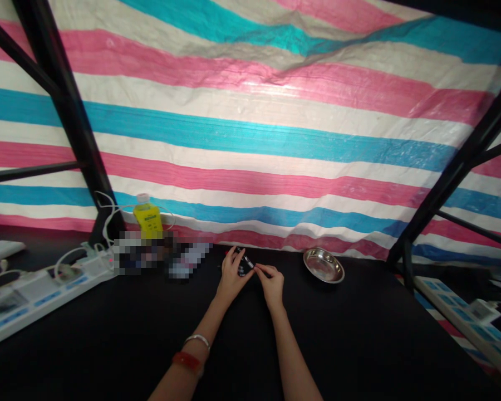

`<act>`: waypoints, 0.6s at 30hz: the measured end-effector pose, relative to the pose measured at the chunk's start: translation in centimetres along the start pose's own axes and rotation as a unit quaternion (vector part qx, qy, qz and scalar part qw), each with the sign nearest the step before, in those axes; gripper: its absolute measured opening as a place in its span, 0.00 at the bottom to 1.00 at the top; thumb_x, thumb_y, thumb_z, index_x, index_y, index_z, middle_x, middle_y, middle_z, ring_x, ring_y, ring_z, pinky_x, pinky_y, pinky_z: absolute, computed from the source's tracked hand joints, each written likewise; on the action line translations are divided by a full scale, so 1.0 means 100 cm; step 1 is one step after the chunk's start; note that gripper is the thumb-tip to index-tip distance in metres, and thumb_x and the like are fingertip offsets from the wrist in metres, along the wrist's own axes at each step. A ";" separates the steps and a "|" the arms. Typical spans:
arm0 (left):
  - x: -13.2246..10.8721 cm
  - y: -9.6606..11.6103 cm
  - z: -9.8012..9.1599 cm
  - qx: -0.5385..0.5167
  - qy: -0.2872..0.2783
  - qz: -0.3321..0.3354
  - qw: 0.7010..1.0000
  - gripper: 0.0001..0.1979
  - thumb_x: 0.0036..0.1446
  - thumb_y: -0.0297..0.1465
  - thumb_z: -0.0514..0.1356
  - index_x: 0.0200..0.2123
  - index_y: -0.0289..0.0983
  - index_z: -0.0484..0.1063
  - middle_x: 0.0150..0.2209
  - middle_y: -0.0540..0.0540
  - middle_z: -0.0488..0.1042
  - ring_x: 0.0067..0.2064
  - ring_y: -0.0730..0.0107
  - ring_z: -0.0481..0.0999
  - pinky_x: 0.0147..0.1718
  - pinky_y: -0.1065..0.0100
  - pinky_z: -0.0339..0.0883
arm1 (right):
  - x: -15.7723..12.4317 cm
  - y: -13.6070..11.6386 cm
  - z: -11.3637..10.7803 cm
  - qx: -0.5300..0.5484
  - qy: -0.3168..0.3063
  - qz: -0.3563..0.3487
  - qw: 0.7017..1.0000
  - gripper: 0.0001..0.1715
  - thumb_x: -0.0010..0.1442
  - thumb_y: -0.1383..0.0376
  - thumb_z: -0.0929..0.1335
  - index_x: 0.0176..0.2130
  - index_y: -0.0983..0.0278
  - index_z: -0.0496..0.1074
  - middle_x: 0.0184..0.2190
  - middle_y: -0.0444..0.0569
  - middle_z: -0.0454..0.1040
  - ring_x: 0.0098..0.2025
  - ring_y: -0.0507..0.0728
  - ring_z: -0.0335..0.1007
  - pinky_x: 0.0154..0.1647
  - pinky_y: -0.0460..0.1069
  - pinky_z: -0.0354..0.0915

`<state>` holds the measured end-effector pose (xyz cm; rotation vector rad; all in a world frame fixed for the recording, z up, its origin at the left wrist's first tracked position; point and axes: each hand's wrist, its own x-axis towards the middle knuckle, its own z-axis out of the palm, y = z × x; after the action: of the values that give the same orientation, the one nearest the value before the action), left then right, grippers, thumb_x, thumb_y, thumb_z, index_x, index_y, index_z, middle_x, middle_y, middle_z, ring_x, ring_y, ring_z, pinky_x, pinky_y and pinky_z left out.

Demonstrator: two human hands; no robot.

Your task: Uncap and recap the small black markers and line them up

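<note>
Near the far edge of the black table, my left hand is wrapped round a small, dark, slim object with white marks; its exact kind is too small to tell. My right hand is closed in a pinch at the near right end of that object, fingertips close to the left thumb. What lies between the right fingertips is too small to make out. To the right of both hands stands a shallow round metal bowl. A dark item with white lettering shows partly under my left hand, mostly hidden.
At the left lie white power strips with plugs and cables. Behind them stands a yellow bottle, beside blurred-out items. Another power strip is at the right. Black metal posts and a striped tarp bound the table.
</note>
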<state>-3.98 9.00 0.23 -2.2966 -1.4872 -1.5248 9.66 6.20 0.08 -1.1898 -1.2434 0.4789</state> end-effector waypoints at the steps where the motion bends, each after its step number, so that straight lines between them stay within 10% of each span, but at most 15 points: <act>1: 0.000 -0.001 0.000 0.004 0.004 -0.009 1.000 0.28 0.49 0.39 0.62 0.53 0.38 0.63 0.57 0.37 0.57 0.53 0.57 0.65 0.54 0.55 0.58 | 0.000 0.000 0.000 -0.005 0.004 -0.001 1.000 0.11 0.51 0.59 0.69 0.33 0.61 0.78 0.31 0.50 0.77 0.36 0.57 0.73 0.42 0.51 0.67; 18: 0.001 -0.026 0.012 0.058 0.042 -0.192 0.979 0.20 0.49 0.31 0.55 0.47 0.30 0.69 0.54 0.33 0.60 0.54 0.52 0.65 0.53 0.54 0.58 | -0.002 -0.003 -0.006 -0.222 0.017 0.020 0.975 0.09 0.52 0.65 0.67 0.31 0.60 0.78 0.31 0.49 0.76 0.39 0.58 0.71 0.44 0.52 0.62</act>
<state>-4.95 11.07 -1.58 -1.9354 -2.0256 -1.5362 10.05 5.68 0.33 -1.5939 -1.3397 0.2092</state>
